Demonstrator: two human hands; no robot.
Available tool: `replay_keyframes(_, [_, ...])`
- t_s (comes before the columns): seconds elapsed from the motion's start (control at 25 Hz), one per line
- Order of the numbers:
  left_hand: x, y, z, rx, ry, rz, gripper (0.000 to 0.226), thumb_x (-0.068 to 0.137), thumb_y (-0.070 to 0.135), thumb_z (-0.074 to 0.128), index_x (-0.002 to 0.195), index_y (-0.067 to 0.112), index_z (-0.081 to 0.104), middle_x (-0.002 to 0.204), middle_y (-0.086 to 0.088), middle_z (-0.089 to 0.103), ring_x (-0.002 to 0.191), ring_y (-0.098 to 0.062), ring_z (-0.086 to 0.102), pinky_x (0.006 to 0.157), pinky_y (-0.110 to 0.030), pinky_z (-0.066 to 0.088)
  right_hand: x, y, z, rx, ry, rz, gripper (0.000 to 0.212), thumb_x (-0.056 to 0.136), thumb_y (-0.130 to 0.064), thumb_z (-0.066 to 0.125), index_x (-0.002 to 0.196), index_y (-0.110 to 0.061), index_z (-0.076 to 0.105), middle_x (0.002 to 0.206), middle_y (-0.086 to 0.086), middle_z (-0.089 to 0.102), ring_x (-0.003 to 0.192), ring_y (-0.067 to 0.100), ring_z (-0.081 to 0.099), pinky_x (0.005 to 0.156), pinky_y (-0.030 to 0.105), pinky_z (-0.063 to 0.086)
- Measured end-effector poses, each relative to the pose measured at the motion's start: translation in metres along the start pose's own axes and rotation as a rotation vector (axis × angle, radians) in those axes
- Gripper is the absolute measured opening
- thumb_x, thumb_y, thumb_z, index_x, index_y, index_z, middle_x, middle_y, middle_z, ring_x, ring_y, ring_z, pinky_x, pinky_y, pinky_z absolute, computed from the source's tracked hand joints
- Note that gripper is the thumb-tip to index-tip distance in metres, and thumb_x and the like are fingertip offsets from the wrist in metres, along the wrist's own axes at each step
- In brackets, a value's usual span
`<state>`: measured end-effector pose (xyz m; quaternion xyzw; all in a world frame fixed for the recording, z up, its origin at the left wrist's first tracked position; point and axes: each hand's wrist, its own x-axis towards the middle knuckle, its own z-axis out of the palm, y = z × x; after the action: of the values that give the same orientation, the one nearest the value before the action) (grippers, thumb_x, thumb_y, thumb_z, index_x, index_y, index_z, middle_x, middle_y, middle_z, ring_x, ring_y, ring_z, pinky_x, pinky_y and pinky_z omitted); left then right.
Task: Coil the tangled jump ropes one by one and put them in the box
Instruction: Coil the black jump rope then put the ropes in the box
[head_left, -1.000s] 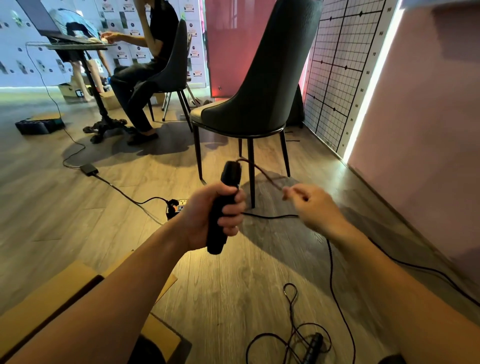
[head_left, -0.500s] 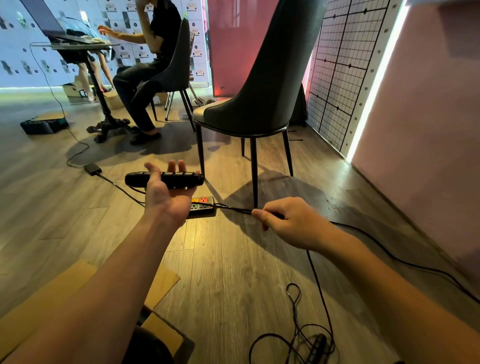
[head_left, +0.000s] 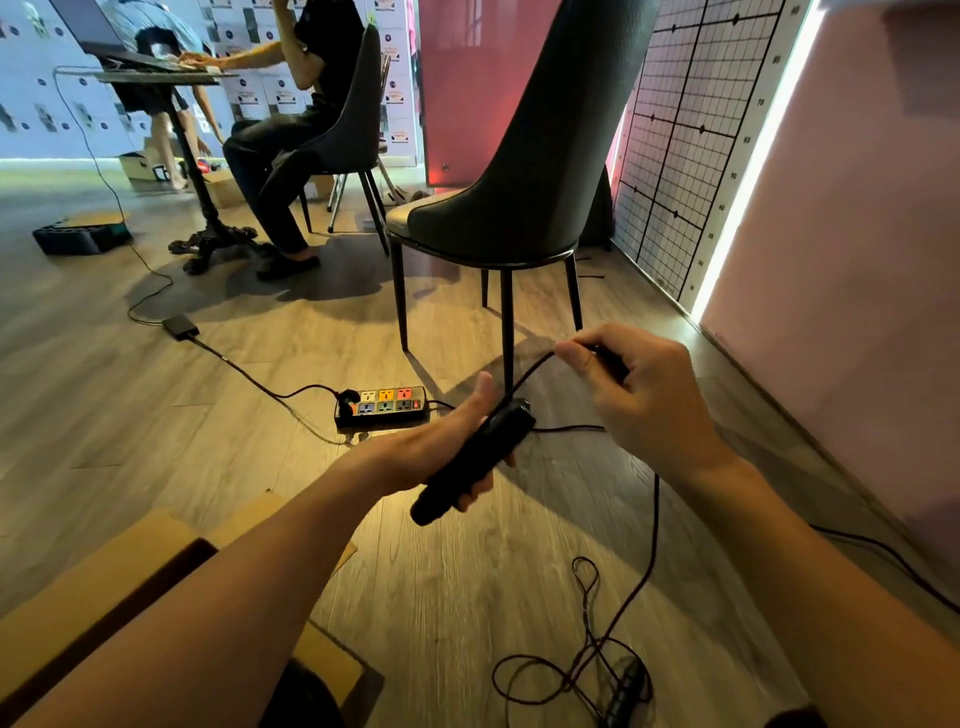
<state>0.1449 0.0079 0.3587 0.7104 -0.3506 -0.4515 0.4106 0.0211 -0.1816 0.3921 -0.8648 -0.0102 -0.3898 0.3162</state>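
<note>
Second rope handle (head_left: 626, 691), blurred and cropped (bottom edge)

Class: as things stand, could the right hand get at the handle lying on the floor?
Probably yes: nothing stands between the right hand and the floor handle, only loose rope around it. But the hand pinches rope and must release it first.

I see a black handle (head_left: 475, 460) tilted aloft, its thin cord (head_left: 655, 519) trailing to a floor tangle around a second handle (head_left: 626, 691); cardboard box (head_left: 104, 587) lower left
</note>
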Motion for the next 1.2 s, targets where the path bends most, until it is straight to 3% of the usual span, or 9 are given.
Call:
replay_keyframes(0.24, [0.004,0.027,0.024,-0.267,-0.295,0.084,0.088,0.086,0.082,0.010,0.088,0.006,0.055,0.064,-0.008,0.046,0.056,-0.022,0.046,0.064,-0.036,0.045,-0.002,0.032,-0.009,-0.067,0.092,0.225,0.024,0.090,-0.042,0.066,0.092,-0.019,0.074,0.070,-0.009,0.064,0.060,0.003,0.056,0.055,0.022,0.046])
replay_keyframes(0.36, [0.000,0.033,0.027,-0.608,-0.278,0.212,0.061,0.100,0.058,0.017,0.087,0.011,0.053,0.060,-0.005,0.037,0.052,-0.020,0.038,0.059,-0.034,0.040,-0.009,0.043,0.004,-0.077,-0.030,0.383,0.035,0.089,-0.051,0.063,0.081,-0.018,0.071,0.059,-0.008,0.057,0.049,0.001,0.047,0.050,0.019,0.037])
replay_keyframes(0.52, [0.005,0.034,0.019,-1.009,0.039,0.408,0.033,0.099,0.034,0.027,0.104,0.012,0.051,0.065,-0.002,0.039,0.055,-0.016,0.040,0.060,-0.032,0.042,-0.016,0.036,0.026,-0.041,-0.429,0.415,0.036,0.101,-0.040,0.049,0.085,-0.016,0.069,0.057,-0.007,0.050,0.048,0.002,0.042,0.053,0.025,0.036])
replay_keyframes(0.64, [0.012,0.022,0.002,-1.144,0.318,0.510,0.034,0.103,0.035,0.030,0.119,0.014,0.051,0.081,-0.005,0.051,0.072,-0.019,0.052,0.080,-0.037,0.047,-0.019,0.027,0.033,-0.060,-0.686,0.405,0.037,0.105,-0.039,0.041,0.091,-0.018,0.068,0.066,-0.010,0.052,0.059,0.002,0.047,0.061,0.022,0.037])
replay_keyframes(0.76, [0.013,0.015,-0.011,-1.186,0.539,0.547,0.036,0.105,0.034,0.032,0.126,0.016,0.055,0.090,-0.009,0.056,0.084,-0.022,0.054,0.094,-0.040,0.045,-0.020,0.019,0.034,-0.036,-0.798,0.373,0.039,0.103,-0.045,0.041,0.091,-0.022,0.071,0.069,-0.007,0.055,0.061,0.005,0.049,0.065,0.025,0.041])
replay_keyframes(0.88, [0.011,0.013,-0.019,-1.229,0.684,0.557,0.034,0.107,0.037,0.033,0.113,0.018,0.060,0.094,-0.010,0.057,0.089,-0.023,0.056,0.098,-0.039,0.046,-0.013,0.008,0.026,-0.018,-0.822,0.269,0.035,0.102,-0.042,0.045,0.095,-0.023,0.073,0.064,-0.010,0.055,0.052,0.002,0.046,0.058,0.022,0.039])
replay_keyframes(1.0, [0.014,0.006,-0.026,-1.022,0.782,0.514,0.038,0.105,0.046,0.033,0.115,0.019,0.057,0.096,-0.008,0.058,0.090,-0.021,0.058,0.094,-0.038,0.048,-0.009,-0.004,0.019,-0.065,-0.721,-0.034,0.026,0.102,-0.035,0.050,0.099,-0.020,0.072,0.068,-0.009,0.062,0.057,0.007,0.055,0.056,0.029,0.047])
replay_keyframes(1.08, [0.018,0.003,-0.024,-0.612,0.809,0.382,0.047,0.105,0.051,0.028,0.116,0.014,0.055,0.095,-0.007,0.061,0.087,-0.020,0.059,0.087,-0.040,0.049,-0.007,-0.010,0.018,-0.135,-0.625,-0.218,0.025,0.102,-0.032,0.051,0.102,-0.018,0.071,0.077,-0.007,0.068,0.065,0.007,0.061,0.062,0.032,0.052])
replay_keyframes(1.2, [0.021,0.002,-0.008,-0.037,0.553,0.148,0.051,0.106,0.048,0.026,0.112,0.008,0.057,0.095,-0.011,0.066,0.087,-0.024,0.062,0.080,-0.039,0.051,-0.002,-0.013,0.014,-0.235,-0.438,-0.365,0.025,0.100,-0.034,0.054,0.103,-0.018,0.072,0.087,-0.007,0.071,0.072,0.007,0.064,0.065,0.033,0.053])
